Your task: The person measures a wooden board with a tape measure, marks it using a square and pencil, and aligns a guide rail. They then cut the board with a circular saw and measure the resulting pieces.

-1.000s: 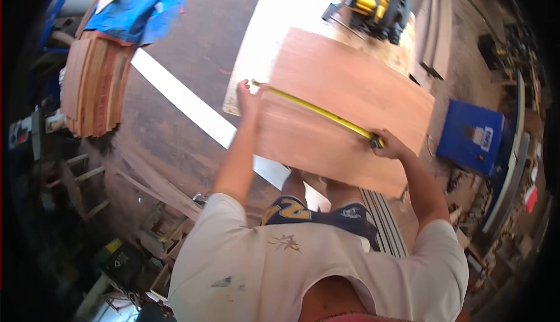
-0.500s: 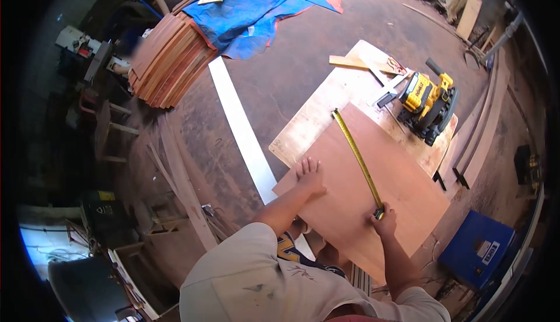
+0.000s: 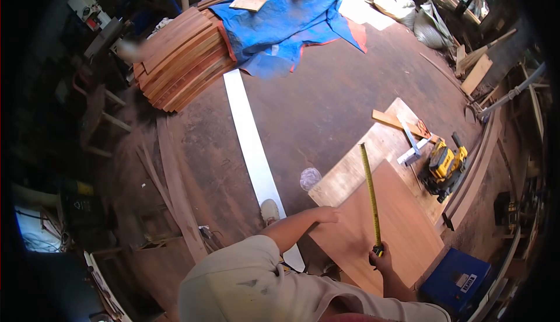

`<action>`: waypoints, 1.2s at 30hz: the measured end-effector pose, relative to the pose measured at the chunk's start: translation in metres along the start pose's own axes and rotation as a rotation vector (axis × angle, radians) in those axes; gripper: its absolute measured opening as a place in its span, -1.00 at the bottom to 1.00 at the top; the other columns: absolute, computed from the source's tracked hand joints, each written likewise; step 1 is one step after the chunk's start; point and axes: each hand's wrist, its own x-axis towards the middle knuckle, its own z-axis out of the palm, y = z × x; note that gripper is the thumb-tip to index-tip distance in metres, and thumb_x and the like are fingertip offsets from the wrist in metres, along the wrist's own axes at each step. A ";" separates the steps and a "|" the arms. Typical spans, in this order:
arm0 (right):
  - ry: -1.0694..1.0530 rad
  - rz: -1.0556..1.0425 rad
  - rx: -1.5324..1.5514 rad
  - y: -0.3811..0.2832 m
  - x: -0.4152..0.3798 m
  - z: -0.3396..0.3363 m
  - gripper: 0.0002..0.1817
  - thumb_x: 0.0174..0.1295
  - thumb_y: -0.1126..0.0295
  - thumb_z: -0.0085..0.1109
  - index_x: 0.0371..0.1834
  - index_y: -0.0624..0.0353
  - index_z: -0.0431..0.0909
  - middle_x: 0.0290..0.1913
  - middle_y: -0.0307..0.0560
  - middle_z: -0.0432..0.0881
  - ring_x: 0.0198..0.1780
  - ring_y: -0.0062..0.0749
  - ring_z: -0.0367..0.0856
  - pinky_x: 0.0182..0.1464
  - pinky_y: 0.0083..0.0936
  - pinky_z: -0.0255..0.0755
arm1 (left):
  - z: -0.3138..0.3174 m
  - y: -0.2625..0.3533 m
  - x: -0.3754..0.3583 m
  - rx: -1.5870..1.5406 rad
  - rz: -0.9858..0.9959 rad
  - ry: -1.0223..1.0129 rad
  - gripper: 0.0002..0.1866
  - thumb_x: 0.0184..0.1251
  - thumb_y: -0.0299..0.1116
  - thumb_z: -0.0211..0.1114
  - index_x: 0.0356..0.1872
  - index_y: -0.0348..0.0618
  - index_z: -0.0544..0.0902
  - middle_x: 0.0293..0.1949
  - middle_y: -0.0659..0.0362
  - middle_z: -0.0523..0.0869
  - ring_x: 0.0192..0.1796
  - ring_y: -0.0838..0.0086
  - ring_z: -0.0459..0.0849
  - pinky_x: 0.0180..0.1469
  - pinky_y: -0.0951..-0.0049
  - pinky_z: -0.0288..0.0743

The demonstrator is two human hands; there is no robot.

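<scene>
A reddish-brown wooden panel [image 3: 402, 217] lies partly over a lighter plywood board [image 3: 350, 161]. My right hand [image 3: 382, 259] is wrapped round the body of a yellow and black tape measure [image 3: 378, 248]. Its yellow blade [image 3: 373, 202] stretches away over the panel, with the far end over the lighter board. At the panel's left edge is my left hand [image 3: 328, 214]; its fingers are too small and blurred to make out. A metal square [image 3: 412, 147] and a yellow cordless saw [image 3: 444, 161] rest on the plywood.
A long white strip [image 3: 248, 129] runs along the floor at left. Stacked boards [image 3: 181, 59] and a blue tarp [image 3: 286, 21] are at the upper left. A blue box [image 3: 458, 281] stands at lower right, and long planks [image 3: 481, 164] lie beyond the saw.
The view has shifted, so the boards sit lower and farther right. The tape's far end now lies over the plywood, beyond the panel's edge. A shoe and a round clear item have come into view.
</scene>
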 end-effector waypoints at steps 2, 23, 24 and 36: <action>-0.047 -0.006 -0.047 -0.029 0.017 0.050 -0.31 0.04 0.39 0.44 0.23 0.20 0.28 -0.17 -0.13 0.56 -0.19 -0.46 0.60 -0.14 -0.48 0.56 | -0.032 -0.040 -0.073 -0.006 -0.013 0.186 -0.29 0.21 0.12 0.27 0.26 -0.19 0.47 0.25 -0.11 0.51 0.29 0.06 0.47 0.33 0.24 0.32; -0.479 0.327 -0.340 -0.274 0.199 0.207 -0.17 0.06 0.11 0.42 0.37 0.13 0.24 -0.20 0.02 0.64 -0.47 -0.29 0.65 -0.64 -0.40 0.53 | -0.249 -0.150 -0.482 -0.117 -0.623 0.682 -0.74 0.03 -0.20 0.46 -0.52 -0.20 0.69 -0.54 0.06 0.69 -0.48 0.40 0.61 -0.33 0.36 0.49; -0.458 0.337 -0.343 -0.268 0.214 0.205 -0.15 0.03 0.12 0.44 0.38 0.13 0.23 -0.22 0.01 0.65 -0.48 -0.30 0.65 -0.63 -0.38 0.54 | -0.274 -0.137 -0.471 -0.114 -0.651 0.677 -0.73 0.07 -0.18 0.44 -0.55 -0.20 0.68 -0.55 0.08 0.69 -0.51 0.43 0.59 -0.34 0.38 0.48; -0.411 0.287 -0.676 -0.488 0.490 0.190 -0.17 -0.07 0.01 0.45 0.28 0.12 0.39 -0.09 0.06 0.65 -0.17 -0.23 0.68 -0.13 -0.30 0.60 | -0.519 -0.148 -0.366 -0.821 -0.759 1.022 -0.43 0.23 -0.69 -0.10 0.32 -0.20 0.37 0.06 -0.26 0.59 -0.21 0.12 0.76 -0.24 0.29 0.61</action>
